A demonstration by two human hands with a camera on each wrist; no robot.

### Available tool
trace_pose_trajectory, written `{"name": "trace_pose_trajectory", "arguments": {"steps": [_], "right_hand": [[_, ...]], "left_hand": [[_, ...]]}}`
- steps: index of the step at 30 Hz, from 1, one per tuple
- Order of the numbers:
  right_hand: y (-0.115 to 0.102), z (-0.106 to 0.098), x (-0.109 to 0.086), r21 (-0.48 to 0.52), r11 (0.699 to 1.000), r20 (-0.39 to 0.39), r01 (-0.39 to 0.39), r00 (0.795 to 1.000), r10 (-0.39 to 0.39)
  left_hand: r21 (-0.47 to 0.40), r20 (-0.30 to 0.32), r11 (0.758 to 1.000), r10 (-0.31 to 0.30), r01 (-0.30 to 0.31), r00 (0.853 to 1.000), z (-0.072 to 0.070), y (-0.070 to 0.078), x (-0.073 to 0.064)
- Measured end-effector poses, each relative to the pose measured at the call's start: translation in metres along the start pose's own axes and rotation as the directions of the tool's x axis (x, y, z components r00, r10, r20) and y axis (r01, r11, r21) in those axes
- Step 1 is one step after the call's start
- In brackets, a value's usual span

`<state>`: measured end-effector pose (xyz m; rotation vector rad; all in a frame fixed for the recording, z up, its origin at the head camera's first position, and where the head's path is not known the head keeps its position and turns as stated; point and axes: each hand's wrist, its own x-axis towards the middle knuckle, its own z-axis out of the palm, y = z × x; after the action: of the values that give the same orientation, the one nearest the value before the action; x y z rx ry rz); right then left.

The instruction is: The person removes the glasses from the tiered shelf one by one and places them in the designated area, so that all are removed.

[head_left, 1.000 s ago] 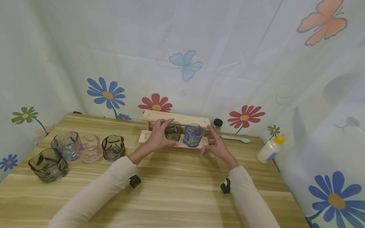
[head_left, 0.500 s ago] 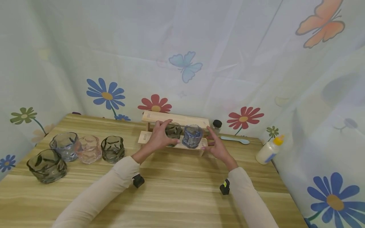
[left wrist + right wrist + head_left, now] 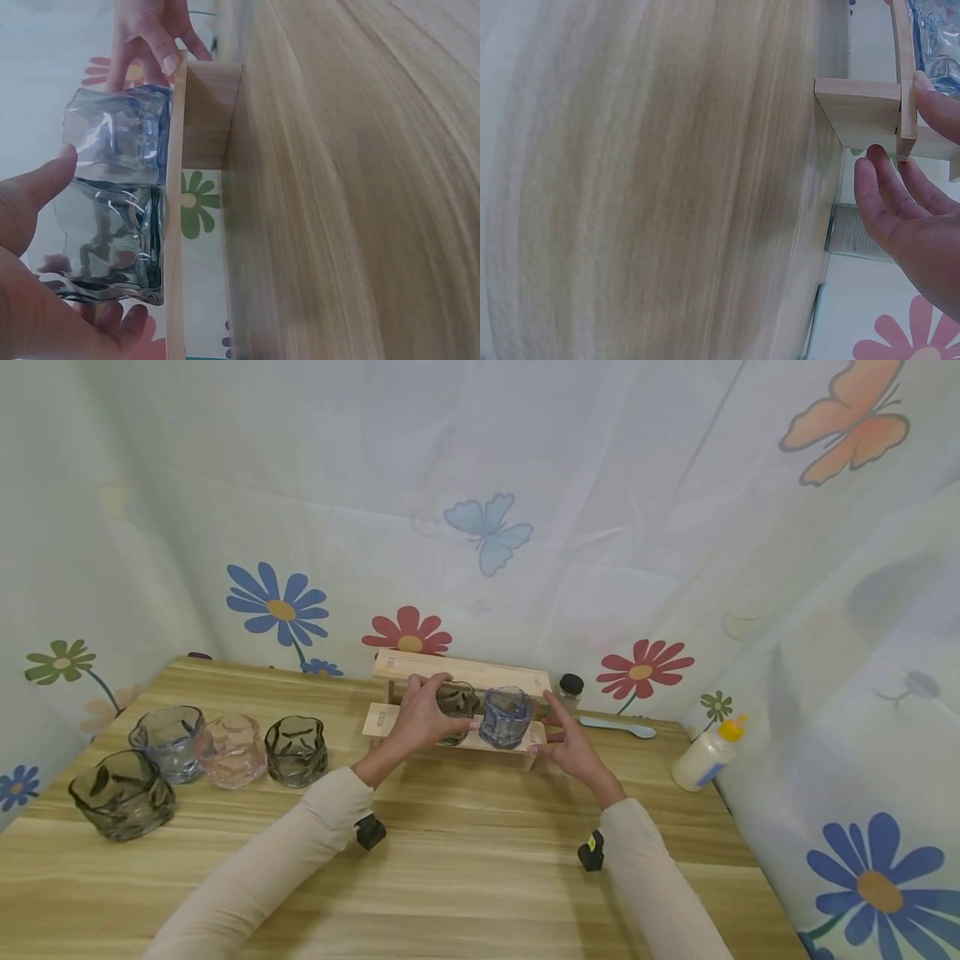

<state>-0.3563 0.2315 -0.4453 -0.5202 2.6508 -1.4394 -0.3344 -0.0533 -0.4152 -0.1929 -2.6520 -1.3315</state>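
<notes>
A two-step wooden rack (image 3: 381, 719) stands at the back of the table. On its lower step a dark grey wavy glass (image 3: 459, 700) and a bluish glass (image 3: 507, 718) sit side by side. My left hand (image 3: 422, 720) holds the grey glass, its thumb across the near side and its fingers round the far side. In the left wrist view the grey glass (image 3: 112, 244) and the bluish glass (image 3: 120, 139) look close together or touching. My right hand (image 3: 573, 747) grips the step's right end; the right wrist view has the thumb on the board (image 3: 906, 112) and fingers below it.
At the left stand a grey glass (image 3: 123, 797), a bluish glass (image 3: 168, 743), a pink glass (image 3: 231, 752) and another grey glass (image 3: 296, 752). A black-capped jar (image 3: 571, 692), a pale blue spoon (image 3: 618, 727) and a yellow-tipped glue bottle (image 3: 705, 760) are at the right.
My left hand has shifted slightly right at the grey glass, its thumb moving up towards the bluish glass. The right hand stays at the step's end.
</notes>
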Motion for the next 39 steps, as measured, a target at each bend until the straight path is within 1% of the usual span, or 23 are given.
{"name": "trace_pose_trajectory", "arguments": {"steps": [6,11,15,20,25,28,34,39], "right_hand": [[0.001,0.001,-0.001,0.004,1.0,0.008,0.0,1.0,0.0],[0.001,0.0,-0.002,0.001,1.0,0.007,0.014,1.0,-0.014],[0.001,0.0,-0.001,-0.005,0.999,0.007,0.032,0.999,-0.032],[0.001,0.0,0.001,-0.005,0.999,0.008,0.032,0.999,-0.032],[0.0,-0.001,0.002,-0.016,0.999,0.001,0.03,1.0,-0.03],[-0.001,-0.001,0.003,-0.015,0.999,-0.003,0.029,1.0,-0.029],[0.0,-0.001,0.002,-0.004,1.0,0.007,0.013,1.0,-0.013],[0.0,-0.001,0.0,-0.004,1.0,0.017,0.005,1.0,-0.005]], "left_hand": [[0.002,0.005,1.0,0.006,-0.006,1.0,-0.001,0.0,-0.003],[-0.015,0.029,1.0,0.009,-0.008,1.0,-0.002,-0.004,-0.003],[-0.046,0.056,0.998,0.034,-0.032,0.998,-0.003,-0.009,-0.002],[-0.115,0.092,0.992,0.058,-0.047,0.994,-0.006,-0.014,-0.001],[-0.165,0.112,0.984,0.08,-0.061,0.99,-0.009,-0.016,-0.001],[-0.191,0.123,0.978,0.106,-0.081,0.987,-0.009,-0.02,0.0],[-0.215,0.136,0.968,0.164,-0.132,0.977,-0.01,-0.025,-0.001],[-0.225,0.146,0.966,0.165,-0.13,0.975,-0.012,-0.024,-0.004]]}}
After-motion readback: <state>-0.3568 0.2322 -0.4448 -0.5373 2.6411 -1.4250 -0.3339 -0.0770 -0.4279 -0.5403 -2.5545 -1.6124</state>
